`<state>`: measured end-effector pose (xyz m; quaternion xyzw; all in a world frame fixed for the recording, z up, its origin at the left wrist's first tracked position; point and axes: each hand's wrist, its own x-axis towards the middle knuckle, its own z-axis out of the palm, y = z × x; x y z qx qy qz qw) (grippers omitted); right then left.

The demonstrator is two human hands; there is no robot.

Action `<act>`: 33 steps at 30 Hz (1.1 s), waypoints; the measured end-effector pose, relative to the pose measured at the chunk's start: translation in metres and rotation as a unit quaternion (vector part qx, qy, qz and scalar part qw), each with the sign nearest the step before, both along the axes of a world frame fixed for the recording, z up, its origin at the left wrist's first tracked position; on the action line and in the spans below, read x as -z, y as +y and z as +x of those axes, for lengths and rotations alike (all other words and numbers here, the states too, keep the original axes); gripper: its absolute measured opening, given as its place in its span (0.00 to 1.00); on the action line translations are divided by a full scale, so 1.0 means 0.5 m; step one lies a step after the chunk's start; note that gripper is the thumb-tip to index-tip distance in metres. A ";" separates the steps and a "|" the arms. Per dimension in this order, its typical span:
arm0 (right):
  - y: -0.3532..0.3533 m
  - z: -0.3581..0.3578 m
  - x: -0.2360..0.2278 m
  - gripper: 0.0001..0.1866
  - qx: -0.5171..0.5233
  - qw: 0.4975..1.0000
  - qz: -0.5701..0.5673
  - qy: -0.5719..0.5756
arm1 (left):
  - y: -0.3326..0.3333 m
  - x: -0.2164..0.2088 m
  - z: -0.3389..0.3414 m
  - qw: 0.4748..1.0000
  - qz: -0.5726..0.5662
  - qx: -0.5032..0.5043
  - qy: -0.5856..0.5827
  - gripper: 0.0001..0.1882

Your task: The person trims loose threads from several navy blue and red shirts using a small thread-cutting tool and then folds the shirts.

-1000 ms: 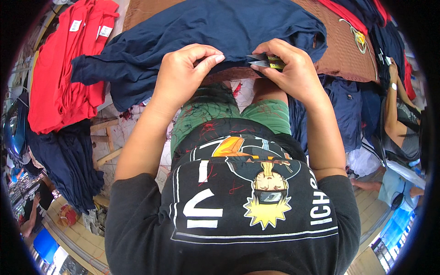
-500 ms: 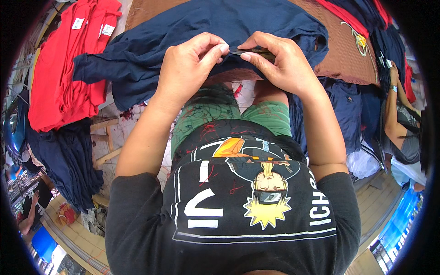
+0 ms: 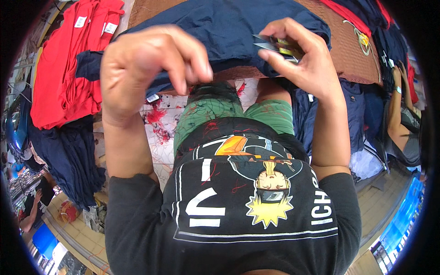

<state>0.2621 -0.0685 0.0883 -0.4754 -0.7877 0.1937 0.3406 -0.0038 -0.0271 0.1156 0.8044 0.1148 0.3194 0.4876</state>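
Note:
In my right hand (image 3: 308,62) is a pair of thread snips (image 3: 268,46), its pointed blades spread apart and aimed left. A dark navy garment (image 3: 224,34) is spread out behind the snips and both hands. My left hand (image 3: 140,68), smeared by motion, is raised over the garment's near left part. Its fingers are bent and apart, and I see nothing between them. A small white label (image 3: 152,98) shows at the garment's near edge below the left hand.
Brown quilted cloth (image 3: 355,62) lies under the garment. Red garments (image 3: 68,68) with white tags are piled at left, above navy ones (image 3: 68,160). Yellow cord (image 3: 363,42) lies at far right. More navy garments (image 3: 339,110) hang at right, near another person's arm (image 3: 395,107).
My left hand has come away from the garment, moving left and toward me. My right hand has shifted right with the snips, whose blades now show clearly. The garment's near left part has moved.

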 end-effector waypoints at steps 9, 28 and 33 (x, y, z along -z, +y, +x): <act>0.034 0.009 0.126 0.19 0.021 0.994 -0.094 -0.056 | -0.005 0.248 0.106 0.910 0.244 -0.261 0.208 0.12; 0.043 0.004 0.130 0.13 0.052 0.988 -0.143 -0.034 | -0.081 0.085 -0.090 0.790 0.002 -0.243 0.563 0.20; 0.041 -0.002 0.129 0.14 0.043 0.990 -0.131 -0.041 | -0.083 0.217 0.024 0.832 0.168 -0.409 0.336 0.21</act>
